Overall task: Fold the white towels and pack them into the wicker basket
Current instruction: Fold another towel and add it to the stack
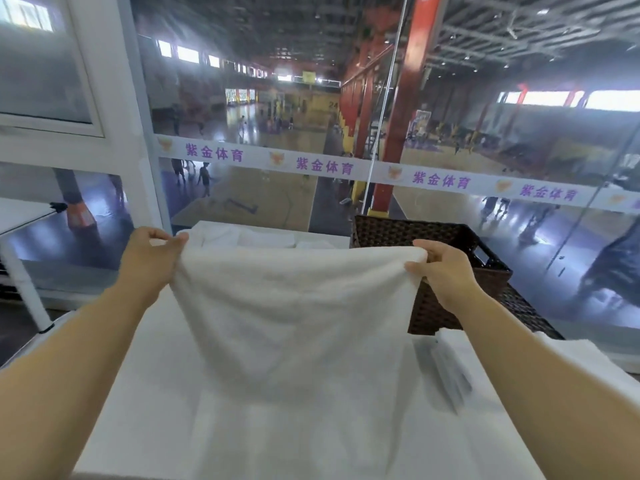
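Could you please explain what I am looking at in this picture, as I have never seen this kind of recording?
There is no machine: one camera worn on a person's head looks forward and down at their bare arms. The left hand and right hand each pinch a top corner of a white towel, holding it up so it hangs over a white table. More white towels lie at the far edge. A dark wicker basket stands to the right. Behind glass is a sports hall.

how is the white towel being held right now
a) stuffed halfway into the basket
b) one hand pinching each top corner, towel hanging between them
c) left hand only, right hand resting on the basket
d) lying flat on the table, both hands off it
b: the left hand and the right hand each pinch a top corner, and the white towel sags between them above the table, beside the wicker basket.
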Demonstrator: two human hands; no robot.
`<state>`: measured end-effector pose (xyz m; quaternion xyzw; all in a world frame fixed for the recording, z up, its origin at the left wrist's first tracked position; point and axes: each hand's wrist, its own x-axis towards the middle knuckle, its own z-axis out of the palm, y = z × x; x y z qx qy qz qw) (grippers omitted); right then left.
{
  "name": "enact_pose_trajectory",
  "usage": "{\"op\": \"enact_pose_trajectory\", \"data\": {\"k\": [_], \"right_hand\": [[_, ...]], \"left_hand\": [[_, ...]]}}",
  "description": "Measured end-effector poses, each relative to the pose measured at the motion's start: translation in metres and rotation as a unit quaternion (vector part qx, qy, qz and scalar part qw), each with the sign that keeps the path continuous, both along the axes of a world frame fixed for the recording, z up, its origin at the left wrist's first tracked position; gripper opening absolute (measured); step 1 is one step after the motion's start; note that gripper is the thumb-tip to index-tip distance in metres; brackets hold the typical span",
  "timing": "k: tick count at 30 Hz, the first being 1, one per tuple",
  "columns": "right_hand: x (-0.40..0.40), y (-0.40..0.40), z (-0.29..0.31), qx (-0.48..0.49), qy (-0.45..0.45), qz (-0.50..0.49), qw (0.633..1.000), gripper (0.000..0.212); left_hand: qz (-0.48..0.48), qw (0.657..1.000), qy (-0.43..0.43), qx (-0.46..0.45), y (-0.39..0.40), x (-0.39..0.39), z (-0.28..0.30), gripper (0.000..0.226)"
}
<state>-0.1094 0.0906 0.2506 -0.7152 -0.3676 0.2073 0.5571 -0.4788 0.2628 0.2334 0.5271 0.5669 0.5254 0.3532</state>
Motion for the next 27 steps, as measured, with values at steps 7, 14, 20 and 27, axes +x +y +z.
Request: {"op": "enact_pose_trajectory", "data": {"k": [7,14,20,27], "right_hand": [[-0.012,-0.021,0.016,0.006,-0.168,-0.059,0.984,0.042],[-0.031,-0.041,0.012,0.047,-0.225,-0.133,0.964,0.021],[-0.034,-0.048,0.008,0.039,-0.168,-0.114,0.978,0.008],[-0.036,-0.046,-0.005,-0.004,-0.12,-0.101,0.988,0.008]], "left_hand": [[-0.142,0.978,0.148,0.032,-0.008,-0.013,0.013,0.047],[-0.118,0.965,0.161,0.171,-0.021,-0.004,0.014,0.011],[-0.171,0.977,0.074,0.099,-0.024,-0.004,0.008,0.014],[-0.171,0.979,0.099,0.041,-0.013,-0.007,0.004,0.027]]}}
